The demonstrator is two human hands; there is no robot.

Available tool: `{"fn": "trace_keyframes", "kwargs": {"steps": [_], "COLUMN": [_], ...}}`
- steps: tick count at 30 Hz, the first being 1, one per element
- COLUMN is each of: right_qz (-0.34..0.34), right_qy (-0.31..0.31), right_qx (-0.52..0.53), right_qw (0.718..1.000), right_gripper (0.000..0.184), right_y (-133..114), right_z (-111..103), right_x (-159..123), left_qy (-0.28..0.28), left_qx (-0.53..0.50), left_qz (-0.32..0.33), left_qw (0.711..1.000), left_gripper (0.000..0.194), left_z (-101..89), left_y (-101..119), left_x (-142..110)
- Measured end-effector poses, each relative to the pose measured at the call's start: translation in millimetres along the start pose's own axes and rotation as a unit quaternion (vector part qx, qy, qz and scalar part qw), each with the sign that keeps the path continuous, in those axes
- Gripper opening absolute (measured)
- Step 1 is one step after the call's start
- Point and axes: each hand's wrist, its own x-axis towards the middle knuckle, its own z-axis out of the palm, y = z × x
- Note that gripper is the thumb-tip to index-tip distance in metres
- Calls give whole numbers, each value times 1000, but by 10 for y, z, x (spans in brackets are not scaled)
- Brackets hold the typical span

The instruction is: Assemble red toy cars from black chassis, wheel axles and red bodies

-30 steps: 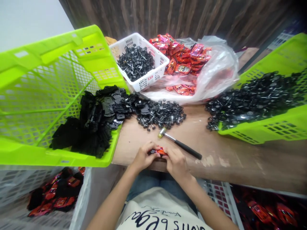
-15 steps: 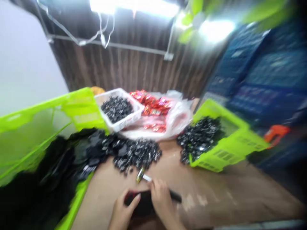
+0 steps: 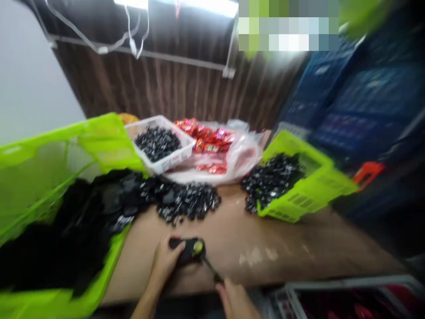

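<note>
My left hand (image 3: 165, 259) is closed round a flat black piece (image 3: 182, 249), thumb lying on top. My right hand (image 3: 237, 299) grips the dark handle of a small hammer (image 3: 209, 266) near the table's front edge. Its yellow round head lies over the right end of the black piece; whether they touch, I cannot tell. Beyond my hands a heap of small black parts (image 3: 191, 201) lies on the brown table (image 3: 229, 235). To the left, a large green crate (image 3: 89, 305) holds dark flat pieces (image 3: 83, 235).
A white tray (image 3: 168, 164) of black parts stands at the back, beside red shiny packets (image 3: 212, 137) in a clear plastic bag (image 3: 244, 153). At right a tipped green basket (image 3: 305, 199) spills black parts (image 3: 272, 179). Below the front edge is a pale-rimmed crate (image 3: 292, 299).
My right hand has moved from beside the black piece down and right, now gripping the hammer's handle end. The hammer's head has come down over the piece. The view has shifted slightly.
</note>
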Motion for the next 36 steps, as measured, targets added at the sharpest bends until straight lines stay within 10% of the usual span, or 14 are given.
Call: {"fn": "trace_keyframes", "kwargs": {"steps": [11,16,19,24,31,36], "right_qz": [25,20,-68,-214,-224,-102], "right_qy": [-60,-34,44,3,116,119], "right_qx": [-93,-178,-64,170,150,289], "right_qw": [994,983,995,962,956,944], "right_gripper": [44,38,36,32,19,27], "right_y": [97,243,59,-315,-263,-234], "right_z": [-92,-156,-256,-387,-291,-39], "right_x": [-53,246,626,963,858,792], "left_qy": [-7,-24,-81,-172,-129,-149], "left_qx": [44,-5,1,53,55,48], "left_qz": [-2,62,192,319,346,265], "left_qw": [999,998,978,931,928,952], "left_gripper": [17,44,52,43,44,55], "left_z": [59,-28,-35,29,169,56], "left_y": [82,301,575,844,791,634], "left_x": [-68,-51,-110,-239,-279,-274]}}
